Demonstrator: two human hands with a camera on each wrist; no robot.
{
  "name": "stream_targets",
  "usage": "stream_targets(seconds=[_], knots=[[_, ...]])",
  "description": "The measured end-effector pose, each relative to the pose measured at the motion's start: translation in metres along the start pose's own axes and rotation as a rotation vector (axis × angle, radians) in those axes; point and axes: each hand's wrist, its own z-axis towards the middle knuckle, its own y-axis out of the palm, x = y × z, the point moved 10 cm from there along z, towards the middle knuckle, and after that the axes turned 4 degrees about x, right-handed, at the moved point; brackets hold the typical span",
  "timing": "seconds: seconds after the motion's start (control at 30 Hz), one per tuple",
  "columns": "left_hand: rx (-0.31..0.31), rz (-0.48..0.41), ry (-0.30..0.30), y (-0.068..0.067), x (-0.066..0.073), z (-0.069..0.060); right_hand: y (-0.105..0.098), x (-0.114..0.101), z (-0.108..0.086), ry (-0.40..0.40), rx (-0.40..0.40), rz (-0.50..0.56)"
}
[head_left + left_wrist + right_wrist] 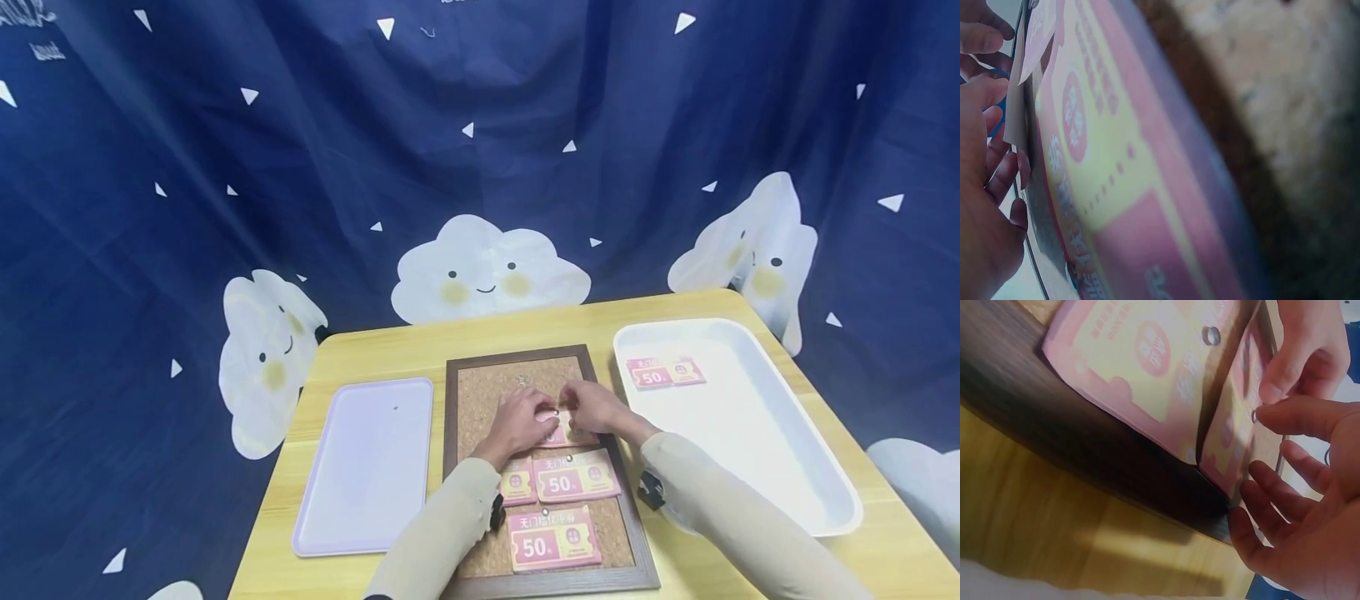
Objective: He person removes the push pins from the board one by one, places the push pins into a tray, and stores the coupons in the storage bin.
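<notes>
A brown-framed cork board (480, 396) bears several pink and yellow paper coupons, with round-headed pins at their top edges. On the upper right coupon (551, 435), my left hand (516, 423) holds the left part with curled fingers. From the other side my right hand (596, 406) reaches in. Its thumb tip touches a small metal pin (1254, 416) at that coupon's top edge, the other fingers spread apart. Below lies a pinned coupon (576, 477), and a further one (553, 540) near the bottom. My left forearm partly covers another coupon (516, 483).
A pale lilac tray (367, 467) lies left of the board. To the right, a deep white tray (738, 417) contains pink coupons (665, 373) in its far left corner. Another pin (522, 380) stands in the upper cork. A dark blue curtain (480, 167) hangs behind the wooden table (375, 343).
</notes>
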Motion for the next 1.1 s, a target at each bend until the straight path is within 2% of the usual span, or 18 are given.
stream_targets(seconds=[0.2,0.37,0.6,1.1], knots=[[-0.017,0.022,-0.026,0.003,0.0,0.0,0.0,-0.004,-0.003,-0.044,0.05,-0.053],[-0.008,0.022,-0.038,0.002,0.002,0.001,-0.002,-0.005,-0.009,-0.072,0.085,-0.1],[-0.019,0.042,-0.066,0.004,0.0,0.0,0.001,-0.005,-0.013,-0.059,0.069,-0.107],[0.017,0.073,-0.062,0.006,0.0,0.003,0.002,0.001,-0.014,-0.014,0.054,-0.168]])
